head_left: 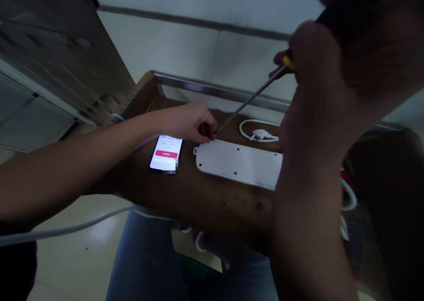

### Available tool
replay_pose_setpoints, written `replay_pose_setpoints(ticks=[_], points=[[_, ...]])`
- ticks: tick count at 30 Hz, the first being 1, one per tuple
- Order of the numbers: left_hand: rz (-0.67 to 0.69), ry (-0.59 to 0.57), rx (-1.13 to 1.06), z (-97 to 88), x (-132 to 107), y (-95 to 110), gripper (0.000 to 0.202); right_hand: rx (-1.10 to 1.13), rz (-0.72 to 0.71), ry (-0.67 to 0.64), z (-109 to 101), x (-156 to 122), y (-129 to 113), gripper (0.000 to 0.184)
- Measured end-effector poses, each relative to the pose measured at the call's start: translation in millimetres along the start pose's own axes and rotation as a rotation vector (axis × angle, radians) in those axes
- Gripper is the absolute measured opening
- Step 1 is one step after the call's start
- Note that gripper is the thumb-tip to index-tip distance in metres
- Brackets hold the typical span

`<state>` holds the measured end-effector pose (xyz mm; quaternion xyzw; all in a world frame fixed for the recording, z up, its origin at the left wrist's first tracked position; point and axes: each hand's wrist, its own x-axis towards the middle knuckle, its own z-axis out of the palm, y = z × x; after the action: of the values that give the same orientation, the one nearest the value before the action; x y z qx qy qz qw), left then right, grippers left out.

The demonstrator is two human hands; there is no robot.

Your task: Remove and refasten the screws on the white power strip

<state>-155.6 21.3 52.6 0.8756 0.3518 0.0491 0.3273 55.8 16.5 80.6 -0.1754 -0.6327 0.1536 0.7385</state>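
My right hand [318, 80], large in the foreground, is wrapped round the dark, yellow-trimmed handle of a screwdriver [253, 97]. The long metal shaft slants down and left to the upper left corner of a white power strip [245, 164]. My left hand [195, 122] pinches its fingers together at that corner, right by the screwdriver's tip. Whatever lies between those fingertips is hidden. The strip rests with its flat back up, showing several dark screw holes and a small loop at its left end. My right forearm covers its right end.
A lit phone [165, 154] lies left of the strip on the brown cardboard surface [185, 190]. Behind the strip is a coiled white cable [261, 134]. Several small screws [243, 199] lie near the front edge. A thick white cord [82, 226] crosses at lower left.
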Motion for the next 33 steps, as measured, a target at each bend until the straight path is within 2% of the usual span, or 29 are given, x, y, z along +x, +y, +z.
replay_pose_setpoints(ticks=[3, 5, 7, 8, 10, 12, 16, 21, 26, 28, 30, 33], points=[[0.096, -0.006, -0.003, 10.8, -3.4, 19.2, 0.010, 0.177, 0.073, 0.153, -16.8, 4.6, -1.2, 0.019], [0.198, -0.104, -0.006, 22.5, -10.0, 38.5, 0.014, 0.166, 0.178, 0.221, -29.6, 1.1, -3.5, 0.016], [0.301, -0.253, 0.006, 37.7, -18.9, 57.6, 0.018, 0.130, 0.213, 0.246, -40.5, -6.3, -4.6, 0.011], [0.354, -0.285, 0.030, 46.2, -23.2, 65.4, 0.018, 0.124, 0.220, 0.246, -44.4, -10.6, -4.6, 0.011], [0.503, -0.329, 0.126, 64.0, -29.8, 75.8, 0.021, 0.120, 0.222, 0.236, -48.1, -18.5, -4.3, 0.014], [0.621, -0.266, 0.278, 81.1, -32.7, 78.6, 0.026, 0.097, 0.215, 0.172, -47.3, -24.3, -5.0, 0.014], [0.699, -0.213, 0.444, 104.5, -31.0, 69.9, 0.029, 0.051, 0.119, -0.020, -40.3, -30.1, -12.9, 0.018], [0.731, -0.116, 0.461, 106.8, -27.7, 62.5, 0.030, -0.073, 0.189, -0.113, -34.2, -34.3, -32.6, 0.014], [0.640, -0.213, 0.402, 100.0, -26.2, 65.7, 0.033, -0.183, 0.244, -0.139, -34.6, -35.5, -40.3, 0.015], [0.643, -0.228, 0.421, 98.7, -26.3, 66.3, 0.033, -0.201, 0.266, -0.138, -36.2, -35.0, -39.6, 0.026], [0.676, -0.195, 0.449, 97.8, -26.7, 66.4, 0.032, -0.209, 0.292, -0.145, -37.7, -34.6, -38.9, 0.039], [0.701, -0.140, 0.465, 96.1, -27.8, 67.0, 0.032, -0.165, 0.292, -0.179, -39.9, -34.5, -38.9, 0.036]])
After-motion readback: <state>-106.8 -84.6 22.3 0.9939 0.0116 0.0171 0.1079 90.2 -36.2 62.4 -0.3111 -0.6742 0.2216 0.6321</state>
